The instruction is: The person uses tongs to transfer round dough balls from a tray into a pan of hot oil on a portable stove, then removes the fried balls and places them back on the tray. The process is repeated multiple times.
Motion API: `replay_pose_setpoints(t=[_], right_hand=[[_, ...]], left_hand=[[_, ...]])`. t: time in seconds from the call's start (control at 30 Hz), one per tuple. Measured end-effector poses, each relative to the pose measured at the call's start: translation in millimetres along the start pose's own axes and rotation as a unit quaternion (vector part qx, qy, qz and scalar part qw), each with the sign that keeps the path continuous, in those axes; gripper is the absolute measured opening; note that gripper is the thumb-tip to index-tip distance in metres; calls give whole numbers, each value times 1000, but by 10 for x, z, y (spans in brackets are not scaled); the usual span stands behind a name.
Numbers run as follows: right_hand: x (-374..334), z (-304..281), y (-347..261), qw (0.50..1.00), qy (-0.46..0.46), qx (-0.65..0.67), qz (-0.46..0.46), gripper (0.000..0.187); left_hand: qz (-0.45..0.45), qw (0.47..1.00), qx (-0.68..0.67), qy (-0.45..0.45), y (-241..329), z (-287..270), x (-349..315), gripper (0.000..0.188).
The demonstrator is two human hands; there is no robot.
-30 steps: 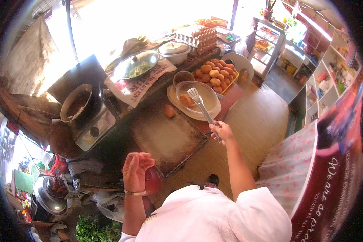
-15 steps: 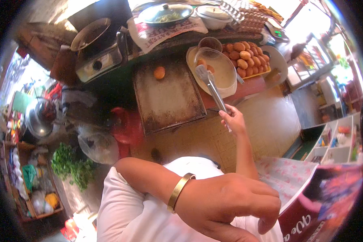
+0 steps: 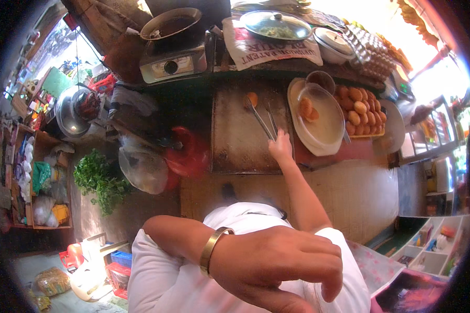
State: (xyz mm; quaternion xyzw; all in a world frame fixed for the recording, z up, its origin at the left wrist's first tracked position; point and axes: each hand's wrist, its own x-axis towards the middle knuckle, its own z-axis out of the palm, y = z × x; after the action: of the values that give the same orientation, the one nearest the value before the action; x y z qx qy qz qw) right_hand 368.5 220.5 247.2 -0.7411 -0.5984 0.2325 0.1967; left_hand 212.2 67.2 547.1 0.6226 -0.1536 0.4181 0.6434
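Note:
My right hand [image 3: 281, 146] is closed round the handle end of metal tongs [image 3: 262, 123]. Their arms are spread over a worn, shallow tray [image 3: 240, 151]. One tip reaches an orange egg-shaped ball [image 3: 252, 98] near the tray's far side; whether it touches cannot be made out. To the right, a clear oval bowl [image 3: 329, 128] of pale liquid holds a few orange pieces [image 3: 308, 110]. In the foreground my left hand [image 3: 277, 261], with a gold bracelet at the wrist, hangs over my white-clothed lap. Its fingers bend loosely, thumb apart, around nothing visible.
Beyond the bowl, orange-brown balls [image 3: 361, 110] are heaped in a yellow-edged container. A pan [image 3: 171, 25] sits on a stove [image 3: 173, 65] at the back left. A glass-lidded pan [image 3: 277, 27] and egg trays [image 3: 368, 49] line the back shelf. Left are a red chair [image 3: 188, 154] and leafy greens [image 3: 100, 180].
My right hand has moved left with the tongs, from over the bowl to the tray, and the tongs have spread. The view has turned. My left hand keeps its pose.

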Motion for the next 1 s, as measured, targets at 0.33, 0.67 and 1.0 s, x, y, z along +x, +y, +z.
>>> replay_pose_setpoints(t=[0.33, 0.67, 1.0], right_hand=[[291, 415, -228, 995, 1, -75, 66, 64], [339, 339, -3, 996, 13, 34, 80, 56], [-99, -417, 271, 796, -119, 547, 229, 55]], left_hand=[[-181, 960, 191, -97, 10, -865, -234, 34], [-471, 742, 476, -43, -723, -1592, -1333, 41], [-577, 619, 522, -109, -1164, -1842, -1763, 49]])
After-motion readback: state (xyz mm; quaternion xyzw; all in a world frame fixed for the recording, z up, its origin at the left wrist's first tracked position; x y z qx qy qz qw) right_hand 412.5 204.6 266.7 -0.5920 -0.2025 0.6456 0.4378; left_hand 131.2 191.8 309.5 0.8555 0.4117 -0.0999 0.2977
